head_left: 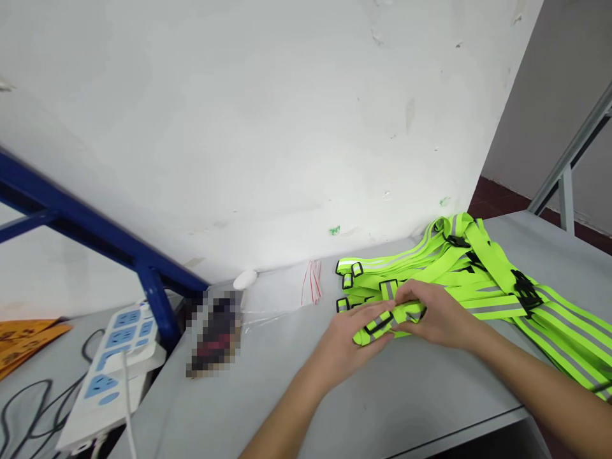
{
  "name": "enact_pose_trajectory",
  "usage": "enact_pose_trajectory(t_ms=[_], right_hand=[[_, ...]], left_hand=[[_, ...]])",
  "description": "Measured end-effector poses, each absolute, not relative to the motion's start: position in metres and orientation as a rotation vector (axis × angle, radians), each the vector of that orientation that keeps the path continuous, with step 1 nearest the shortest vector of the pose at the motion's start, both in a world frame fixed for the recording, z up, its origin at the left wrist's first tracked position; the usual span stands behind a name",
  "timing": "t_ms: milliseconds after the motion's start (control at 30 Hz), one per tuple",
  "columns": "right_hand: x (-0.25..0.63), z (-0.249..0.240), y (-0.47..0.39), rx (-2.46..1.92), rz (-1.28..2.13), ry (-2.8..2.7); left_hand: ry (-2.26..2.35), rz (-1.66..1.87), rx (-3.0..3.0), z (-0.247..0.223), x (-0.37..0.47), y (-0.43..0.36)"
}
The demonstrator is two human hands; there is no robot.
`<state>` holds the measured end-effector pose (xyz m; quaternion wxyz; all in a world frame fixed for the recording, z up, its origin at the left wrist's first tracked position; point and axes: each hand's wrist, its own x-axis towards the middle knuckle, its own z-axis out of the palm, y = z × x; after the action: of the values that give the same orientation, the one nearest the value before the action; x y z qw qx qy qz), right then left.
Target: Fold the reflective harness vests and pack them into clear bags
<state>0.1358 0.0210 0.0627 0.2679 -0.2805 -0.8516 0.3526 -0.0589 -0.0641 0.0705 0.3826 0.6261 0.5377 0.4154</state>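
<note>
Both my hands hold one folded bundle of neon-yellow reflective strap with a black buckle, just above the grey table. My left hand grips its left end, fingers behind it. At the bundle's right end, my right hand pinches it between thumb and fingers. Behind and to the right lies a heap of similar yellow straps with grey stripes, black clips and black buckles, partly hidden by my right hand and forearm.
Clear plastic bags with red edges lie against the white wall, beside a white oval object and a blurred-out item. Further left are a blue metal frame, a white power strip, cables and orange printed sheets.
</note>
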Motion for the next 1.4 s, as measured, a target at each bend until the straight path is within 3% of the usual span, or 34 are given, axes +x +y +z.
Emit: enact_pose_trajectory(t_ms=[167, 400, 567, 767, 967, 1300, 1400], right_hand=[[0.123, 0.053, 0.026, -0.999, 1.027, -1.942], [0.13, 0.041, 0.037, -0.79, 1.191, -1.807], [0.136, 0.053, 0.035, -0.718, 1.331, -2.053], [0.133, 0.054, 0.035, -0.604, 0.964, -2.22], [0.13, 0.049, 0.028, -0.93, 0.952, -1.749], [0.13, 0.049, 0.037, -0.594, 0.938, -1.867], [0.133, 0.055, 0.041, -0.493, 1.085, -1.925]], left_hand=[[1.339, 1.271, 0.914, 0.059, -0.043, -0.063], [1.118, 1.385, 0.495, 0.054, -0.041, -0.062], [1.043, 1.382, 0.433, 0.048, -0.054, -0.062], [0.893, 1.224, 0.456, 0.044, -0.056, -0.069], [0.895, 1.119, 0.565, 0.056, -0.051, -0.074], [0.937, 1.112, 0.776, 0.06, -0.051, -0.076], [0.918, 1.117, 0.9, 0.055, -0.05, -0.078]])
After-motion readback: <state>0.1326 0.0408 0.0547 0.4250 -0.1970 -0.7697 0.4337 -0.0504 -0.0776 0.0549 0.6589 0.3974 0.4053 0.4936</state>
